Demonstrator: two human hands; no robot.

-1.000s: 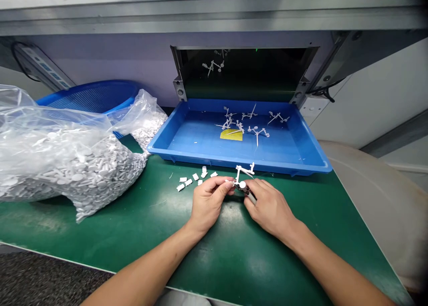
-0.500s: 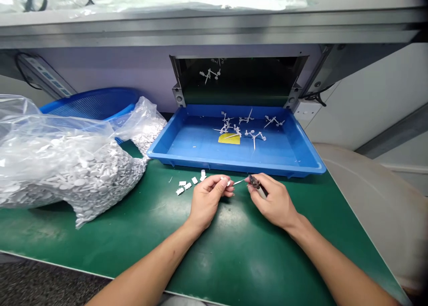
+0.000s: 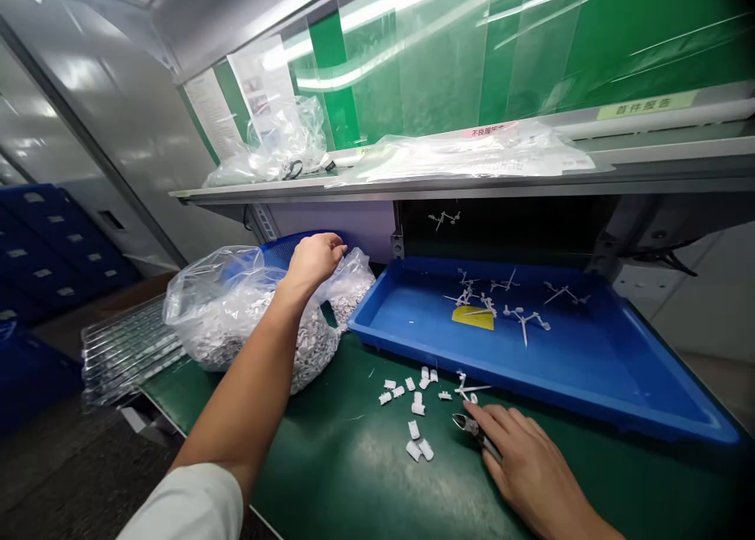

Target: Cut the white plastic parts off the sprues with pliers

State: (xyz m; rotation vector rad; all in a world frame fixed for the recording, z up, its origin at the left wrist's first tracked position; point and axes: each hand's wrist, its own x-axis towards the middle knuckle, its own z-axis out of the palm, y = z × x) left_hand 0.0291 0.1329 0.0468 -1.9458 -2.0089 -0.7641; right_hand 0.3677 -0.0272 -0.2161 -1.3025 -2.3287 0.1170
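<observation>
My left hand [image 3: 317,257] reaches over the blue basket [image 3: 277,249] behind the bags, its fingers curled together; what they hold, if anything, is hidden. My right hand [image 3: 524,453] rests low over the green table, closed on metal cutters [image 3: 467,424] whose jaws point left. Just beyond its fingertips lies a white branched plastic piece [image 3: 465,387]. Several small white parts [image 3: 418,408] are scattered on the table to the left of the cutters.
A blue tray [image 3: 406,343] holds several white branched pieces and a yellow label [image 3: 473,317]. Clear bags of white parts [image 3: 312,355] stand at the left. A shelf edge [image 3: 472,185] crosses above, over a dark opening with another branched piece. A wire rack [image 3: 130,343] is further left.
The view has swung left and up. My left hand has left the cutters' side and reached to the basket. More white parts and a branched piece now lie on the table.
</observation>
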